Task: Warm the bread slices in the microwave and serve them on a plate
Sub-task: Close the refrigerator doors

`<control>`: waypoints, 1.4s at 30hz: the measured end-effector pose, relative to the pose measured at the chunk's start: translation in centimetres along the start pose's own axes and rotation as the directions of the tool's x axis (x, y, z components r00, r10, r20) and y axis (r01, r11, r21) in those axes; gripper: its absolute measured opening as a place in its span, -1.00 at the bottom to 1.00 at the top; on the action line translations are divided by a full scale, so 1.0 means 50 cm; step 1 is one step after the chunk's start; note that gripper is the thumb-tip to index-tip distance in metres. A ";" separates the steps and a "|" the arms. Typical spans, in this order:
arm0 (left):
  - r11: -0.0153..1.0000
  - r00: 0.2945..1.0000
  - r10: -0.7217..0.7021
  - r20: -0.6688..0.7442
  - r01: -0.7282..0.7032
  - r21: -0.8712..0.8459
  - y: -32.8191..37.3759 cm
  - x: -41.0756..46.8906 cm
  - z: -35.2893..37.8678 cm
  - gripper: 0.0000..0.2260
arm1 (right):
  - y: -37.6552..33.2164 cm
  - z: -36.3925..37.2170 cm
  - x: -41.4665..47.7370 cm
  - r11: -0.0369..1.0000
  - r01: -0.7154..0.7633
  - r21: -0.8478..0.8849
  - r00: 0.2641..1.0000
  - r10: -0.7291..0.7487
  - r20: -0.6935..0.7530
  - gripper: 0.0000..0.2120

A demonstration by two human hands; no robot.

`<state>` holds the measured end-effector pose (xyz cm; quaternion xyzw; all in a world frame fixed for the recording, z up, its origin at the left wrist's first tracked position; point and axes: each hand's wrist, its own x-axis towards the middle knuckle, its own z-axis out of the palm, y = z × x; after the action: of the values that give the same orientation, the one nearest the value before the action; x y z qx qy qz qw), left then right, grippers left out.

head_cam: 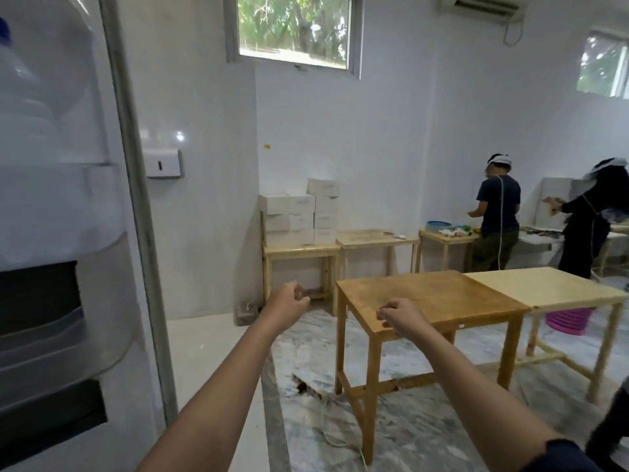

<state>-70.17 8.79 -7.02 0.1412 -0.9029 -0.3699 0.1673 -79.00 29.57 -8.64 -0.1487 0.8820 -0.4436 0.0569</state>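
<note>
Both my arms reach forward at mid-height. My left hand (287, 301) is curled into a loose fist in the air, between the open fridge door (61, 233) and a brown wooden table (432, 298). Over that table's near left corner, my right hand (398, 316) hovers with fingers curled down and thumb near the fingertips. Neither hand holds anything. No bread, microwave or plate is in view.
The fridge door's shelves hold a large water bottle (20, 83). A paler table (544, 287) adjoins the brown one. White boxes (299, 212) are stacked on a small table by the wall. Two people (498, 212) work at the far right counters. A cable lies on the floor (326, 434).
</note>
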 end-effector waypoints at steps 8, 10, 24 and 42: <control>0.716 0.992 0.084 -0.099 0.009 0.698 -0.094 0.176 -0.173 -0.72 | -0.125 0.206 0.263 0.994 0.085 0.063 0.955 -0.099 0.280 -0.81; 0.587 0.985 0.080 -0.152 0.076 0.806 -0.106 0.202 -0.224 -0.74 | -0.172 0.281 0.312 0.990 0.101 0.097 0.921 -0.130 0.368 -0.79; -0.118 0.855 -0.253 -0.453 0.437 0.892 -0.211 0.190 -0.318 -0.74 | -0.421 0.673 0.211 0.826 0.028 0.563 0.431 -0.518 0.739 -0.72; -0.164 0.913 -0.206 -0.352 0.323 0.932 -0.135 -0.044 -0.248 -0.69 | -0.317 0.585 -0.025 0.717 -0.131 0.685 0.581 -0.504 0.639 -0.82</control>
<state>-62.26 -2.71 -3.95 0.4137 -0.8190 0.3960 -0.0358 -67.67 -1.37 -13.55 -0.3983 0.5165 -0.6176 0.4394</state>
